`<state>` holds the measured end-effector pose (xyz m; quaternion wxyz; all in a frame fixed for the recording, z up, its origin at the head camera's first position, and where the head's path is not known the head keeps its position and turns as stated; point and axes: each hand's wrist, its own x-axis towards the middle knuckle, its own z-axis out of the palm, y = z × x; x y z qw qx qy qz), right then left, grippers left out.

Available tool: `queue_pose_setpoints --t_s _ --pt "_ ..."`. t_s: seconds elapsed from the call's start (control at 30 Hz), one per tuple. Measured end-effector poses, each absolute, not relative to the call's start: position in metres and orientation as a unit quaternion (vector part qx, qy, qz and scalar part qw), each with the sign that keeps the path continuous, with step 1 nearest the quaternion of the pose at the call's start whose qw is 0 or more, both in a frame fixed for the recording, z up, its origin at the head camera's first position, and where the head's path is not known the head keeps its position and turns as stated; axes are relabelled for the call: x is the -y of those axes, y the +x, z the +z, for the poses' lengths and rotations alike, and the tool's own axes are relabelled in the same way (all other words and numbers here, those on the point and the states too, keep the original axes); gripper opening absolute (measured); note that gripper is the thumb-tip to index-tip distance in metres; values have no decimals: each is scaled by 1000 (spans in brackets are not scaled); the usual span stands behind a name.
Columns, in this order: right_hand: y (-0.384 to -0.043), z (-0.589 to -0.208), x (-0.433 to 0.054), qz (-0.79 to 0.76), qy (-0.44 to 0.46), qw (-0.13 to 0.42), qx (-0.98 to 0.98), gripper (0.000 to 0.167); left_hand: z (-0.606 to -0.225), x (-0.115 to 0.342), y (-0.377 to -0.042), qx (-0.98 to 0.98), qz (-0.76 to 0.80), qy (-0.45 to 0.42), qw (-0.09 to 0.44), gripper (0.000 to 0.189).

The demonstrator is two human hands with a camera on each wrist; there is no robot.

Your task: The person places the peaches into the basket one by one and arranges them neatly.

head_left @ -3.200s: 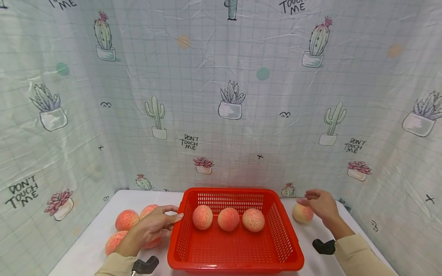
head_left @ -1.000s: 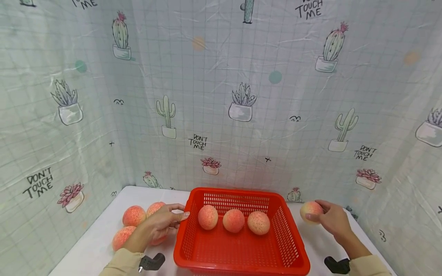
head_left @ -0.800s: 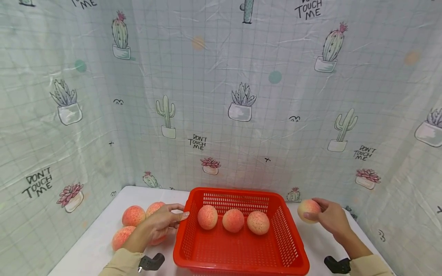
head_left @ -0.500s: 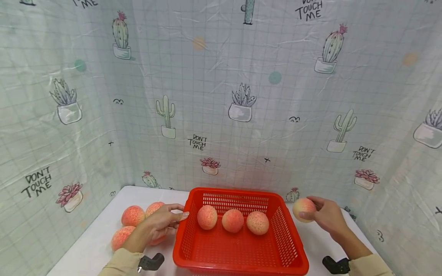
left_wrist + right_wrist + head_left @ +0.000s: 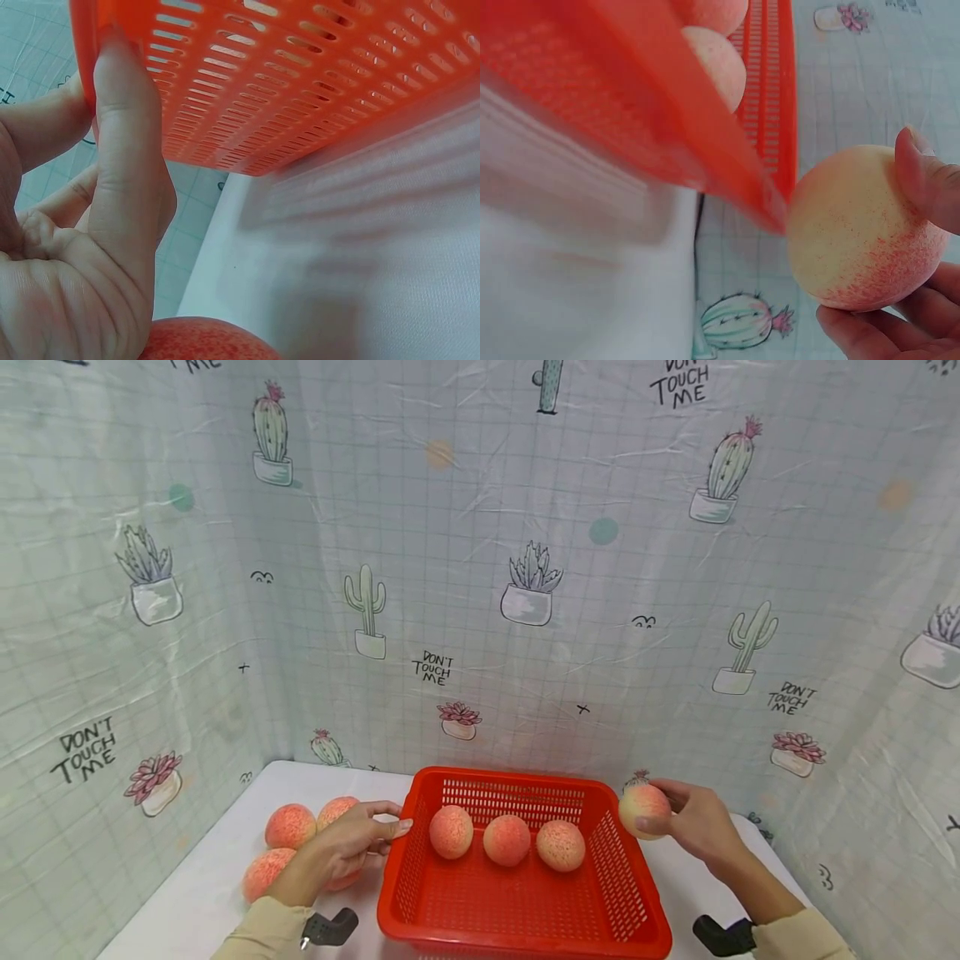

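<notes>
A red plastic basket with slotted walls stands on the white table, a row of three peaches in its back half, one of them the middle peach. My left hand pinches the basket's left rim between thumb and fingers, as the left wrist view shows from close up. With my right hand I grip a pale yellow and pink peach by its side. That peach is off the table, by the basket's right rim; the right wrist view shows thumb on one side, fingers on the other.
Several more peaches lie on the white table to the left, partly hidden by my left hand and forearm. A cactus-print curtain encloses the table at the back and sides. Black wrist mounts sit below both hands.
My right hand has taken hold of the peach right of the basket, lifted it and carried it left to the basket's rim. The left hand stays on the left rim.
</notes>
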<state>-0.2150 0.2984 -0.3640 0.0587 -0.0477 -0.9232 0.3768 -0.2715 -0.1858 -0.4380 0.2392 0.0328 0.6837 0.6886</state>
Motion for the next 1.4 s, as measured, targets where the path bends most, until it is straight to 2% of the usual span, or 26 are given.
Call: queue_pose_setpoints --t_s 0.33,0.67,0.93,1.17,1.4 --pt "-211 -363 -276 400 -6 51 915 87 -436 185 -270 -684 690 29 236 50" --pt "-211 -363 -256 435 28 29 900 72 -438 184 -270 -686 689 30 232 51" --pt "-211 -363 -238 444 49 11 895 79 -439 184 -270 -683 692 31 233 52" --pt "-211 -366 -220 466 73 -3 882 68 -439 184 -269 -685 690 32 232 53" --pt "-214 -371 -205 466 102 -14 879 68 -439 184 -269 -685 690 38 229 48"
